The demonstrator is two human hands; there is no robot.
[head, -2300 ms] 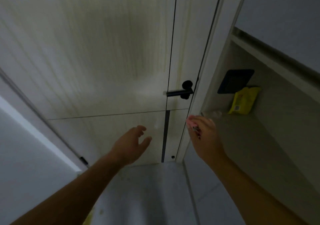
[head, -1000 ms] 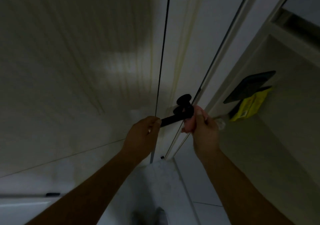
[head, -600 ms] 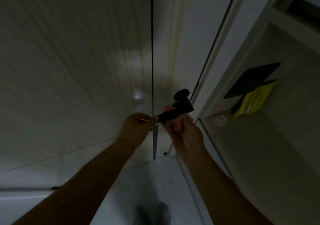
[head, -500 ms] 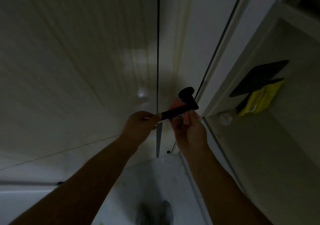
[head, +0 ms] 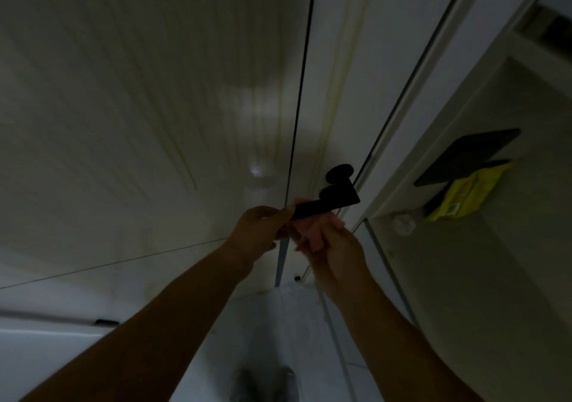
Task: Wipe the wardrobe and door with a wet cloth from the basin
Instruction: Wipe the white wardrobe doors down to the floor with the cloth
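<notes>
Pink cloth [head: 312,233], small and bunched, pressed up under black lever handle [head: 328,205] on white door [head: 154,123]. Right hand [head: 337,254] grips the cloth; left hand [head: 263,228] pinches the lever's free end.

Home interior, dim; which room, can't tell. White panelled door [head: 154,123] with thin dark grooves and yellowish streaks. Black lever handle [head: 328,206] near the door's right edge, and a white door frame [head: 433,76] just beside it. Right of the frame is a built-in unit with an open niche [head: 510,293]. A yellow packet [head: 464,194] leans at the niche's back wall, with a black square plate [head: 464,157] on the wall just above, touching it. A small whitish round item [head: 402,223] sits at the niche's front left corner, too blurred to name. Pale tiled floor [head: 278,315] below. Small black fitting [head: 106,322] low left on another white panel. Household joinery and door hardware throughout.
</notes>
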